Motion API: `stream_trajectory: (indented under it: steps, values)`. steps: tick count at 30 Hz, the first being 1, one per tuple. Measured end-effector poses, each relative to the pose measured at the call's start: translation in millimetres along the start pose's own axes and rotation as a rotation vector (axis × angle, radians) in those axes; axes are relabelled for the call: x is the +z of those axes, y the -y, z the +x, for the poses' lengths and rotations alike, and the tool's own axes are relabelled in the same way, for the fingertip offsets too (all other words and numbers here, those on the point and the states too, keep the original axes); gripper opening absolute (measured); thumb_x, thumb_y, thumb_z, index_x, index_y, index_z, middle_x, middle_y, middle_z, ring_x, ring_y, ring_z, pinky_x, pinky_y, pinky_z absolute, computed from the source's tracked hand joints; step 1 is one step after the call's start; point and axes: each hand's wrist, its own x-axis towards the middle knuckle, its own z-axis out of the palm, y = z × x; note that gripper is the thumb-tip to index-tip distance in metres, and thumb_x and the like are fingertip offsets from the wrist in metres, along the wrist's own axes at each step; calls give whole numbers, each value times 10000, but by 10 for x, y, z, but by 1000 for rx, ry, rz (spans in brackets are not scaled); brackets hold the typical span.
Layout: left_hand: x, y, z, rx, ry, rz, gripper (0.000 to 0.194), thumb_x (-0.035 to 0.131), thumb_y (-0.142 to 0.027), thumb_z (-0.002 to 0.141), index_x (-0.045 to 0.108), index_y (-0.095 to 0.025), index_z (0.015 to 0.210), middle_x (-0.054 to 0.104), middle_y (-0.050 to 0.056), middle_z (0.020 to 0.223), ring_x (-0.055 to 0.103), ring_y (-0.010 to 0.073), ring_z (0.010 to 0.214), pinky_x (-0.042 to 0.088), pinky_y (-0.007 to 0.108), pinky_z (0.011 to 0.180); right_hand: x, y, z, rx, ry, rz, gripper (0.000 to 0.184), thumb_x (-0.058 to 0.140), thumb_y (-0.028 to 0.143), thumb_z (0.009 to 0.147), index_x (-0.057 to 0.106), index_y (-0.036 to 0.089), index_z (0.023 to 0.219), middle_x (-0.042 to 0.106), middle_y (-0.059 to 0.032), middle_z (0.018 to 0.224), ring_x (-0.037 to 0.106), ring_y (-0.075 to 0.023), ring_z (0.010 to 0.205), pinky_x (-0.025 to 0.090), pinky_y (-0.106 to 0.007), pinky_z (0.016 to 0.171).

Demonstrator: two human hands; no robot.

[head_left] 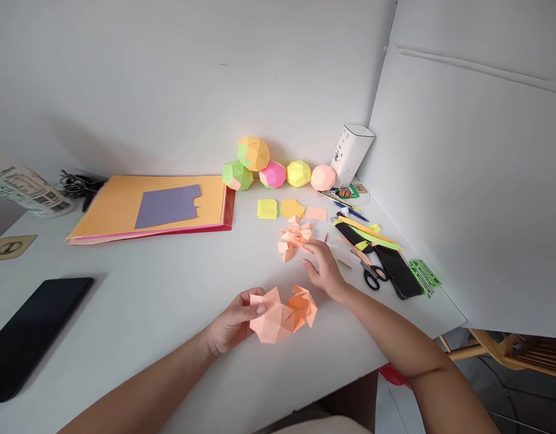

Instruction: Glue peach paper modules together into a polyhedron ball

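Note:
My left hand (238, 318) is closed on a peach folded-paper model (272, 318), thumb in front, above the front of the desk. The model is partly built, with pointed flaps and a hollow, darker orange side facing right. Behind it, my right hand (325, 269) reaches over a small pile of loose peach folded paper pieces (293, 234). Its thumb and fingers are apart at the pile's right edge, and nothing shows between them. Whether a fingertip touches a piece I cannot tell.
Finished paper balls, including an orange one (253, 154) and a yellow one (298, 173), line the back wall. Scissors (373, 276), a phone (397, 271) and pens (352, 211) lie right. Colored paper sheets (110, 205) and a black tablet (34, 331) lie left.

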Motion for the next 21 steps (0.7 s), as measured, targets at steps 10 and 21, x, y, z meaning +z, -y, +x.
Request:
stream_trajectory:
  steps: [10,21]
  values:
    - [-29,10,30,42,-10,6,182,709,-265,689,580,-138,700,601,35,695,563,165,650,412,267,605,204,-76,47,-216,124,-342,173,463,172,882,635,187,899,649,-73,972,451,-259,1140,405,-426,927]
    - [-63,14,49,42,7,44,234,718,-264,669,513,-150,656,565,6,661,530,140,606,386,244,557,268,-4,121,-123,63,-228,189,599,368,809,664,191,795,587,-75,865,480,-230,915,411,-396,846]
